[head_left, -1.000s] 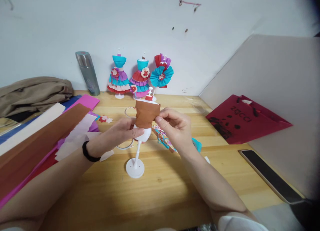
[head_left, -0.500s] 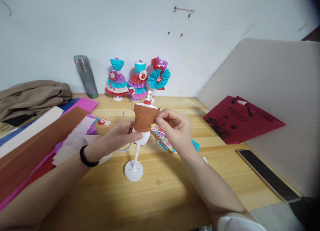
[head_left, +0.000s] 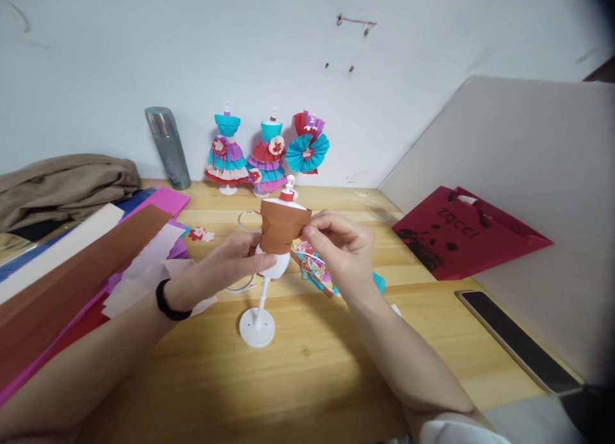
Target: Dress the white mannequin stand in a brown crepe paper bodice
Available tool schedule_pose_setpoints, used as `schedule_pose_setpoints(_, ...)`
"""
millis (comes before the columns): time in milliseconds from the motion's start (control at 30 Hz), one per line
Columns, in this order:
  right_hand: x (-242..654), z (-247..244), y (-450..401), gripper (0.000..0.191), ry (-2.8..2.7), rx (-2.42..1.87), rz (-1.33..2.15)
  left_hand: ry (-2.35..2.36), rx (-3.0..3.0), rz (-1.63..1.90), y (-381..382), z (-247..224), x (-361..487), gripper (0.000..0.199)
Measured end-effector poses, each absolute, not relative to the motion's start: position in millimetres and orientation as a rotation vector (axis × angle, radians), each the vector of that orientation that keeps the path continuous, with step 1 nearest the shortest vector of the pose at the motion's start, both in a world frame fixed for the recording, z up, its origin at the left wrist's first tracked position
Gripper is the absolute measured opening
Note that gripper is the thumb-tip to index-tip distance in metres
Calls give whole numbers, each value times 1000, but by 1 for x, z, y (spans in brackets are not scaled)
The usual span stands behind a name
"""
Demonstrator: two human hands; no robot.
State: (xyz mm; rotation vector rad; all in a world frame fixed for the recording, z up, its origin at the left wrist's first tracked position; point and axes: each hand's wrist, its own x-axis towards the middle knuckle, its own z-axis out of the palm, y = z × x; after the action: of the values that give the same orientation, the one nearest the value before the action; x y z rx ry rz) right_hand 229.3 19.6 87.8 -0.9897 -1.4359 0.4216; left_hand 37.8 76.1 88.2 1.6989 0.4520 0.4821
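A small white dress-form mannequin (head_left: 272, 265) stands on a round base, tilted slightly, with a red band at its neck. Brown crepe paper (head_left: 282, 229) wraps its torso. My left hand (head_left: 239, 257) is closed around the mannequin's waist, thumb across the front and fingers hidden behind. With thumb and index finger, my right hand (head_left: 339, 244) pinches the right edge of the brown paper, which is pulled a little away from the torso. Behind the right hand lies a pile of colourful scraps (head_left: 312, 264), partly covered.
Three dressed mannequins (head_left: 227, 152) stand by the wall beside a thermos (head_left: 168, 149). Coloured paper sheets (head_left: 91, 258) and a brown cloth (head_left: 72, 188) lie at left. At right are a red paper bag (head_left: 466, 232) and a phone (head_left: 519, 341).
My right hand has moved slightly right, drawing the paper's edge outward from the torso. My left hand keeps its hold on the waist. The whole view has shifted a little.
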Motion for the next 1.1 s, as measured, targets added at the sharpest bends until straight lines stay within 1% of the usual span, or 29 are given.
schedule_pose_setpoints(200,230,88,19,17,-1442,-1002,409,547,1737,485,75,89,36,26)
schedule_pose_setpoints(333,229,88,19,17,-1444,-1054,431,578,1758,516,76,85,36,29)
schedule_pose_setpoints(567,218,85,15,12,-1583,-1084,142,630,1711,566,78,80,38,27)
schedule_pose_setpoints(733,213,84,14,15,-1659,-1089,-43,658,1736,577,77,80,39,28)
schedule_pose_setpoints(1100,213,83,14,17,-1674,-1059,-153,684,1800,610,74,82,40,29)
